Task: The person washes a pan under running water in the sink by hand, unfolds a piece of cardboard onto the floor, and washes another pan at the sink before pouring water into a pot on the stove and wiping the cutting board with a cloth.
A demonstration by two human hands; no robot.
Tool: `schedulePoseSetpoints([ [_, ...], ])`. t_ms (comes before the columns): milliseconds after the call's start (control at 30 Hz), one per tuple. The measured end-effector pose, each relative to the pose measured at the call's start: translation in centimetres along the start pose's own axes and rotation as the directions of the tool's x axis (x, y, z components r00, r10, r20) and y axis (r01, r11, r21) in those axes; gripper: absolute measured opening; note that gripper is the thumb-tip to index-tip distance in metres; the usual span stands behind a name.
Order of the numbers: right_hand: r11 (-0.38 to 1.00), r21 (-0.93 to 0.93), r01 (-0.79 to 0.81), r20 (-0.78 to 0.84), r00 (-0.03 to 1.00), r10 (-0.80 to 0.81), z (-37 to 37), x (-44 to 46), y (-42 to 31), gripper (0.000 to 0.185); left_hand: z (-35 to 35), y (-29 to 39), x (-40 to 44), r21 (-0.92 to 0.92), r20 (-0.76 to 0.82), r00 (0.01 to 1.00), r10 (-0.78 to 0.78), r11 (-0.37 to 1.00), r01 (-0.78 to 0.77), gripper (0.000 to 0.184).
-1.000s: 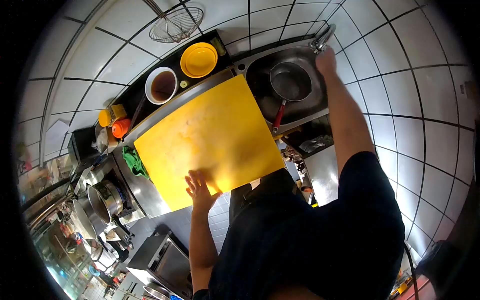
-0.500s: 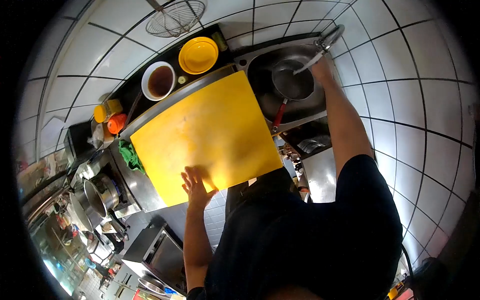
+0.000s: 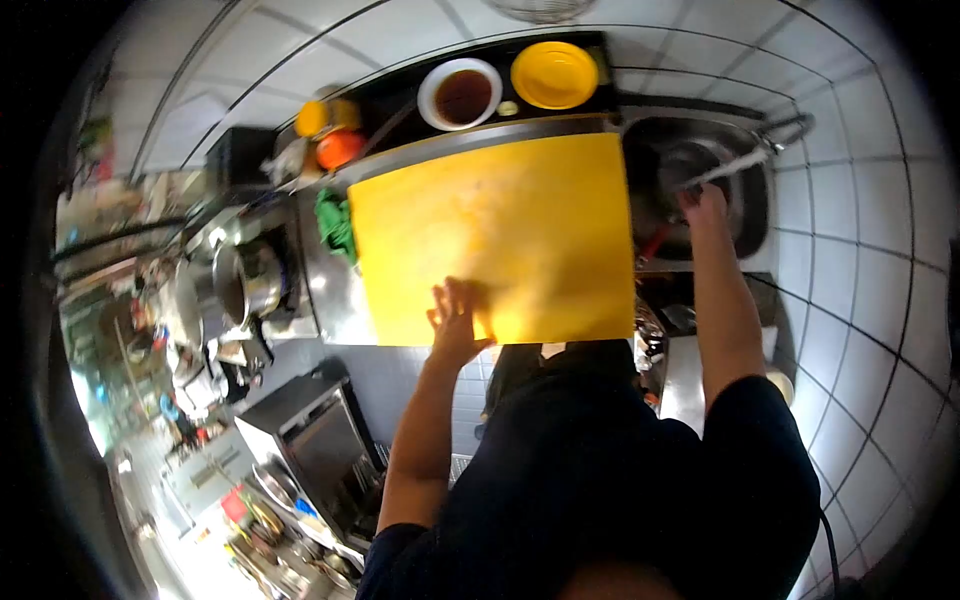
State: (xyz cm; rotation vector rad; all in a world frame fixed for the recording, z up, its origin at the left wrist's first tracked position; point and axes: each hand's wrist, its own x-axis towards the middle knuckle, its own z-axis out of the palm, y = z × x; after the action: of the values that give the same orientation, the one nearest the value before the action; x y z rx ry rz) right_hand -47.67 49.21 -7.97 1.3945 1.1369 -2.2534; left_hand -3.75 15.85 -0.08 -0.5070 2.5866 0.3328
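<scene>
My left hand (image 3: pixel 457 322) rests with its fingers spread on the front edge of a yellow cutting board (image 3: pixel 540 240). My right hand (image 3: pixel 705 203) is over the steel sink (image 3: pixel 748 215), beside the stream of water (image 3: pixel 735 166) running from the faucet (image 3: pixel 787 130). Its fingers are blurred and point toward the dark pan (image 3: pixel 683 168) in the sink. The pan's red handle (image 3: pixel 655 243) reaches toward the sink's front edge. Whether the right fingers touch the pan or hold anything cannot be made out.
Behind the board stand a white bowl of brown liquid (image 3: pixel 461 94) and yellow bowls (image 3: pixel 554 75). A green cloth (image 3: pixel 335 222) lies left of the board, near an orange-lidded container (image 3: pixel 340 148). Farther left is a metal pot (image 3: pixel 245 281) on the stove.
My right hand has come away from the faucet and down over the sink. Water now runs from the faucet. The view has turned, while my left hand stays on the board.
</scene>
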Motion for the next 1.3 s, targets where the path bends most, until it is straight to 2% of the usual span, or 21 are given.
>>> schedulePoseSetpoints([
  [67, 0.928, -0.355, 0.109, 0.177, 0.983, -0.048, -1.6, 2.1, 3.5, 0.048, -1.6, 0.9, 0.0, 0.015, 0.076, 0.996, -0.051, 0.999, 0.051, 0.13],
  [133, 0.664, -0.717, 0.213, 0.26, 0.965, -0.029, -0.1, -3.3, 5.9, 0.055, -2.3, 1.0, -0.1, -0.002, 0.083, 0.995, -0.051, 0.999, 0.051, 0.131],
  [167, 0.477, -0.836, 0.272, 0.3, 0.954, -0.019, 0.5, -6.2, 6.8, 0.059, -2.7, 1.2, -0.2, -0.002, 0.091, 0.994, -0.061, 0.998, 0.062, 0.132],
  [233, 0.292, -0.91, 0.295, 0.342, 0.931, 0.126, 1.0, -9.2, 9.3, 0.08, -3.0, 1.2, -0.2, -0.019, 0.119, 0.99, -0.078, 0.997, 0.081, 0.133],
  [267, 0.32, -0.867, 0.382, 0.459, 0.861, 0.217, 0.0, -6.9, 10.7, 0.077, -3.2, 1.3, -0.2, -0.014, 0.133, 0.987, -0.087, 0.996, 0.089, 0.134],
  [467, 0.318, -0.817, 0.481, 0.506, 0.863, -0.008, 0.9, -9.8, 13.1, 0.067, -4.6, 0.8, -0.8, -0.048, 0.151, 0.986, -0.074, 0.995, 0.082, 0.129],
  [567, 0.294, -0.773, 0.562, 0.581, 0.813, -0.025, 0.8, -8.7, 14.1, 0.069, -5.1, 0.1, -1.0, -0.052, 0.2, 0.976, -0.088, 0.994, 0.101, 0.127],
  [667, 0.166, -0.754, 0.636, 0.632, 0.771, -0.083, 0.4, -4.0, 16.4, 0.074, -5.3, -1.3, -1.1, -0.039, 0.2, 0.976, -0.087, 0.995, 0.097, 0.123],
  [767, 0.097, -0.777, 0.622, 0.608, 0.781, -0.143, 1.0, -6.7, 16.7, 0.07, -4.4, -2.2, -1.4, -0.016, 0.194, 0.979, -0.066, 0.997, 0.07, 0.122],
  [867, -0.085, -0.812, 0.577, 0.575, 0.768, -0.281, 1.1, -7.5, 17.4, 0.07, -2.1, -3.1, -1.0, 0.01, 0.111, 0.993, -0.034, 0.999, 0.033, 0.121],
  [967, -0.091, -0.754, 0.651, 0.652, 0.723, -0.229, 1.1, -10.3, 16.7, 0.068, -1.5, -3.6, -1.4, -0.008, 0.071, 0.997, -0.022, 1.0, 0.022, 0.118],
  [1033, -0.207, -0.809, 0.551, 0.587, 0.782, -0.209, -1.0, -2.9, 17.1, 0.066, -1.5, -3.7, -1.6, -0.084, 0.036, 0.999, 0.016, 0.996, -0.013, 0.116],
  [1067, -0.193, -0.814, 0.548, 0.581, 0.776, -0.246, -0.6, -6.5, 16.0, 0.066, -1.4, -4.0, -1.6, -0.046, 0.053, 0.997, 0.051, 0.998, -0.049, 0.113],
  [1100, -0.179, -0.818, 0.547, 0.575, 0.77, -0.276, 0.8, -11.4, 16.8, 0.066, -2.2, -3.8, -1.8, -0.121, 0.059, 0.998, 0.036, 0.992, -0.028, 0.11],
  [1167, -0.14, -0.851, 0.507, 0.523, 0.79, -0.32, 1.2, -13.1, 17.2, 0.066, -1.5, -4.3, -1.7, -0.078, 0.029, 0.998, 0.05, 0.996, -0.047, 0.11],
  [1267, -0.179, -0.82, 0.544, 0.571, 0.751, -0.331, 0.4, -12.0, 17.3, 0.07, -2.5, -5.9, -1.5, -0.17, 0.069, 0.991, 0.116, 0.98, -0.103, 0.109],
  [1300, -0.161, -0.797, 0.583, 0.6, 0.73, -0.328, 0.4, -12.6, 16.9, 0.071, -1.6, -7.5, -1.1, -0.292, -0.067, 0.995, 0.077, 0.952, -0.094, 0.108],
])
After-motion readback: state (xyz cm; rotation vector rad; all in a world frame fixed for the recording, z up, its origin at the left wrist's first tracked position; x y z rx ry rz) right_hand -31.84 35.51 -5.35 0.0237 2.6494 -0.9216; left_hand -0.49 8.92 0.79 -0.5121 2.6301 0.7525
